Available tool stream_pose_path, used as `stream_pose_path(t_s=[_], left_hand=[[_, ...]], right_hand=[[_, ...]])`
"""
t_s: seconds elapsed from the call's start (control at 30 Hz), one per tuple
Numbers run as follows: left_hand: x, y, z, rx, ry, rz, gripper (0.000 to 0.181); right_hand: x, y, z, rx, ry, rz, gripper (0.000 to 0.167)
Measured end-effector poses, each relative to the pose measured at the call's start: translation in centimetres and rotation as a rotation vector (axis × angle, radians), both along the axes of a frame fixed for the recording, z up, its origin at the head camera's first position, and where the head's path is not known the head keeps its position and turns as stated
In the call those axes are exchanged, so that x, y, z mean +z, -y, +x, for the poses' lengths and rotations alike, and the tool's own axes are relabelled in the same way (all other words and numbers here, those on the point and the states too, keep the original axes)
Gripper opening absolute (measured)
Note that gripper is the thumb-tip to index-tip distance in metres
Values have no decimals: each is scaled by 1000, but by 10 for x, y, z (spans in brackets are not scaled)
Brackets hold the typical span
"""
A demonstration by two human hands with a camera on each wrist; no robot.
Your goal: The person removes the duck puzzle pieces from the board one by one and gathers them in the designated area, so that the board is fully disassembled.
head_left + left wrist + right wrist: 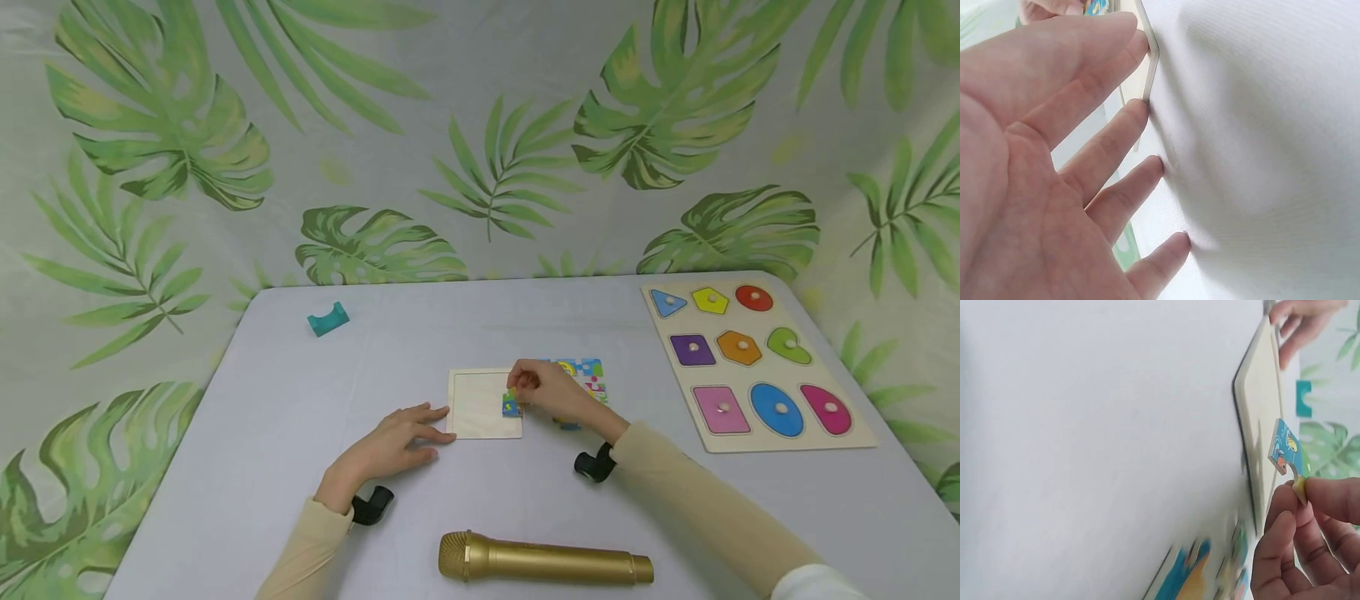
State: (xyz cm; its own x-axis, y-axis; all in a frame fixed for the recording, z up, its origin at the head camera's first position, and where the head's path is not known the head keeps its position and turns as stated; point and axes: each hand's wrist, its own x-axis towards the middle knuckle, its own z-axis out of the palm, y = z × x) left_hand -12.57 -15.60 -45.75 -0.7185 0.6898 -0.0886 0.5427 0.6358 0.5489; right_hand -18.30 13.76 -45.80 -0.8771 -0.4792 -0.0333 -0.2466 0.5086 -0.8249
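Observation:
My right hand (551, 387) pinches a small blue jigsaw piece (511, 406) by its edge, over the right side of a pale wooden puzzle frame (480, 408). In the right wrist view the jigsaw piece (1284, 449) shows fish pictures and is tilted above the board. My left hand (390, 442) is spread flat at the frame's left edge, fingertips touching it; the left wrist view shows its straight fingers (1107, 140) against the board and the cloth. More colourful jigsaw pieces (592, 369) lie right of the frame, partly hidden by my right hand.
A gold microphone (555, 561) lies near the front of the table. On the right is a board of coloured knobbed shapes (712, 417). A teal curved block (328, 320) sits at the back left. A leaf-patterned cloth (375, 150) hangs behind the table.

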Motion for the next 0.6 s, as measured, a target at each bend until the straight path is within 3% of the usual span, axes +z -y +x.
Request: stream_pose_path(t_s=[0.23, 0.6], left_hand=[[1, 1, 0, -9, -5, 10, 29], [-2, 1, -2, -20, -11, 14, 29]], right_hand=[[-3, -30, -2, -50, 29, 7, 9], [-8, -47, 0, 4, 18, 28, 10]])
